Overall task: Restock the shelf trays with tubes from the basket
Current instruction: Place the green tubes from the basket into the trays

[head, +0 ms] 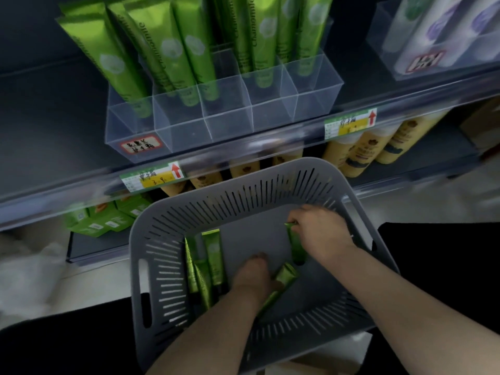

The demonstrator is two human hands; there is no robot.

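while both hands sit in the grey basket | right hand pinches a green tube, right side | left hand apparently grips a second tube, near centre | shelf tray far

A grey slotted basket sat in front of the shelf. Three green tubes lay side by side on the left of its floor, partly overlapping. A fourth tube lay near the right wall, its far end pinched by the right hand. A fifth tube lay slanted at the middle, gripped by the left hand. On the shelf, a clear divided tray held standing tubes, green and leaning left, in its rear compartments.
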